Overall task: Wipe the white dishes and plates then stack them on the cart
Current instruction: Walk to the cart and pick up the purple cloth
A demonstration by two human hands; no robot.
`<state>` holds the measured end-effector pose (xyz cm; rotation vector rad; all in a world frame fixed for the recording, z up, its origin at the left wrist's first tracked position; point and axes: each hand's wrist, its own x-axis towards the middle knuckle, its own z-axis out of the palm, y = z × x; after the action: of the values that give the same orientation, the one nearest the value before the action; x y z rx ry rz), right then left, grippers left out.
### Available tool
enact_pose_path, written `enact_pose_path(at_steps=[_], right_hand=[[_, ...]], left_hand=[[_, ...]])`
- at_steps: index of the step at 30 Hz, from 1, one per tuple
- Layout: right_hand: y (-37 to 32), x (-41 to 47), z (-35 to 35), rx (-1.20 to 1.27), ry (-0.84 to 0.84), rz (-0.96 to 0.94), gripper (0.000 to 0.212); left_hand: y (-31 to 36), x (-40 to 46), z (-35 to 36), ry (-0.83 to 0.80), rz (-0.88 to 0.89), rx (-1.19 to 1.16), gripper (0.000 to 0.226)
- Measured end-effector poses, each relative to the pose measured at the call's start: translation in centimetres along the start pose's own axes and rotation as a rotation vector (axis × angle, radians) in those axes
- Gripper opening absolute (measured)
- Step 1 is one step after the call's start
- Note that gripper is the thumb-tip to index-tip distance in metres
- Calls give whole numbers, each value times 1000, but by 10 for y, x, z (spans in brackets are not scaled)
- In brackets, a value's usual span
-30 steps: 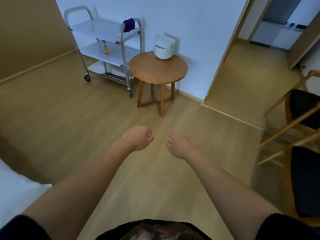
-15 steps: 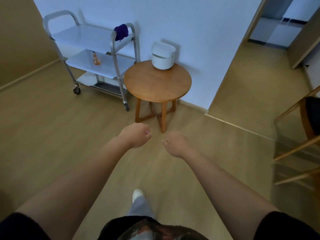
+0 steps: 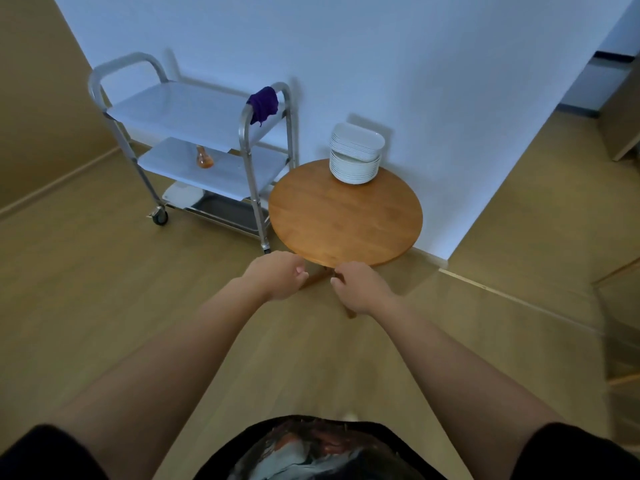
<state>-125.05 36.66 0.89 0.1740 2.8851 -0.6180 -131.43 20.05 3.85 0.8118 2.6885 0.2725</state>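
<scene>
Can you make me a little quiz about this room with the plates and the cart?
1. True or false: the white dishes are stacked on the round wooden table.
2. Where does the purple cloth hang?
A. on the cart's handle
B. on the table edge
C. on the floor
3. Fill in: the left hand and the right hand both hold ____.

Key
1. True. The stack stands at the table's far edge, by the wall.
2. A. It hangs over the handle on the cart's side nearest the table.
3. Nothing. Both hands have curled fingers and hold nothing, in front of the table.
</scene>
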Motion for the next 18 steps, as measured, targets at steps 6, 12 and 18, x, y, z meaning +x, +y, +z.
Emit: enact_pose_path(at_steps=[6,12,18], right_hand=[[3,92,-2,-19,-30,-9,23],[11,205,-18,-15,-77,-23,31],[18,314,-63,-20,-69,-59,26]], left_hand=[[-37,74,-15,-15,-4,-19,24],[-74,178,-46,-41,-20,-16,17],[-97,272,-89,-55,-31,-23,20]])
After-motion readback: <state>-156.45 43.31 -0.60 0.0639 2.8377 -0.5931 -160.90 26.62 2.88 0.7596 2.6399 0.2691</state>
